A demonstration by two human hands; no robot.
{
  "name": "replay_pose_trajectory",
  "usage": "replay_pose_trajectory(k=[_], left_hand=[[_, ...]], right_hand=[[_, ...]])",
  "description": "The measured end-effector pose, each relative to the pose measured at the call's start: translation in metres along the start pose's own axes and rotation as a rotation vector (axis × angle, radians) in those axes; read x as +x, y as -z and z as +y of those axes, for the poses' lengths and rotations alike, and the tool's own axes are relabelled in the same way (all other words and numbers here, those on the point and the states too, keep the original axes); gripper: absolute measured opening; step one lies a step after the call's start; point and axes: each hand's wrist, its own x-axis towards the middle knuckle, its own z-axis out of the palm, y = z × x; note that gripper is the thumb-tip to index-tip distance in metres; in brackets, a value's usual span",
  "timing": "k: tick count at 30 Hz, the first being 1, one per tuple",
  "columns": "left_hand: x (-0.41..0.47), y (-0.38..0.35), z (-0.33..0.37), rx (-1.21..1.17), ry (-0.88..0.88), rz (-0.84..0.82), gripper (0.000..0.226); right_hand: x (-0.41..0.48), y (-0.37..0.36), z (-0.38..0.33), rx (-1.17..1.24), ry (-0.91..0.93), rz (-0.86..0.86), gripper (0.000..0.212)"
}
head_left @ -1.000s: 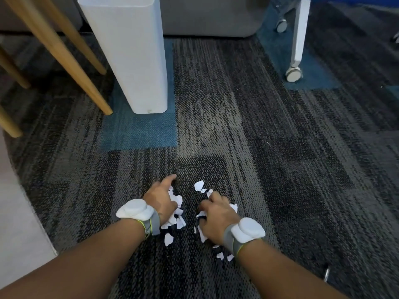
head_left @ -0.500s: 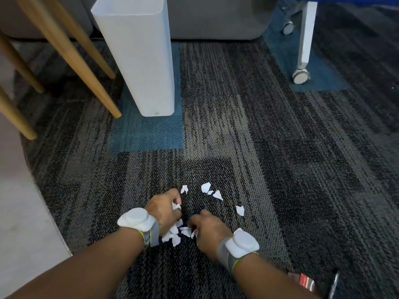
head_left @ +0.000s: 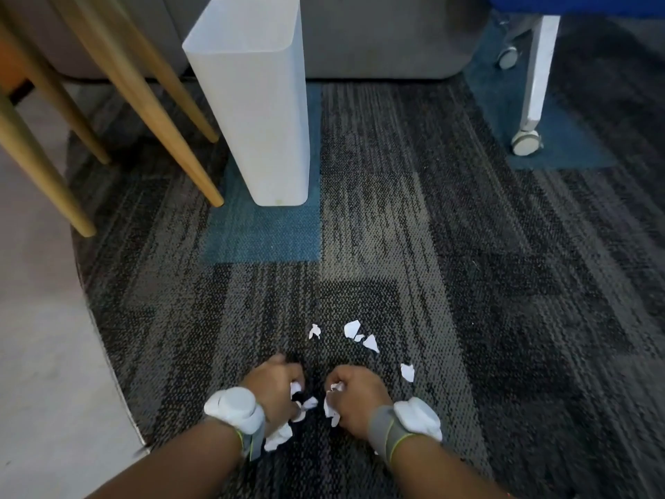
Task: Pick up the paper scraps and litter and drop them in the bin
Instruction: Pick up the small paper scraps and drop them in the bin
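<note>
My left hand [head_left: 274,388] is closed around a bunch of white paper scraps [head_left: 300,405], some poking out below the fist. My right hand [head_left: 354,397] is also closed on white scraps, which show between the fingers. Both fists sit low over the dark carpet, a small gap between them. Several loose scraps [head_left: 360,334] lie on the carpet just beyond the hands, with one more piece [head_left: 407,371] to the right. The tall white bin [head_left: 259,113] stands upright farther ahead, left of centre, its open top facing up.
Slanted wooden legs [head_left: 144,102] stand left of the bin. A white frame leg on a castor [head_left: 529,138] is at the far right. Grey upholstered furniture [head_left: 378,34] runs behind the bin. A pale hard floor [head_left: 43,354] borders the carpet on the left.
Both hands have closed into fists on scraps and drawn back toward me. The view has tilted up, showing more of the bin and several scraps left lying ahead.
</note>
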Motion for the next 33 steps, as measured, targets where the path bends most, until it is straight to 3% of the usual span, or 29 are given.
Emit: replay_pose_trajectory(k=[5,9,13,16,26,33], left_hand=[[-0.002,0.005,0.024,-0.139,0.112,0.139,0.009],[-0.004,0.030,0.049,-0.425,0.223,0.271,0.017],[0.007,0.076,0.072,-0.582,0.181,0.387,0.013],[0.018,0.110,0.087,-0.671,0.113,0.457,0.003],[0.047,0.245,0.080,-1.071,-0.077,0.559,0.013],[0.070,0.310,0.074,-0.827,-0.134,0.697,0.028]], right_hand=[[0.004,0.031,-0.006,0.193,-0.056,-0.031,0.030],[0.005,0.060,-0.021,0.297,-0.030,-0.046,0.025],[0.010,0.091,-0.058,0.535,-0.025,-0.092,0.023],[0.015,0.116,-0.090,0.668,0.029,-0.037,0.021],[0.059,0.169,-0.231,0.704,0.203,0.142,0.019],[0.087,0.200,-0.289,0.567,0.305,0.244,0.020]])
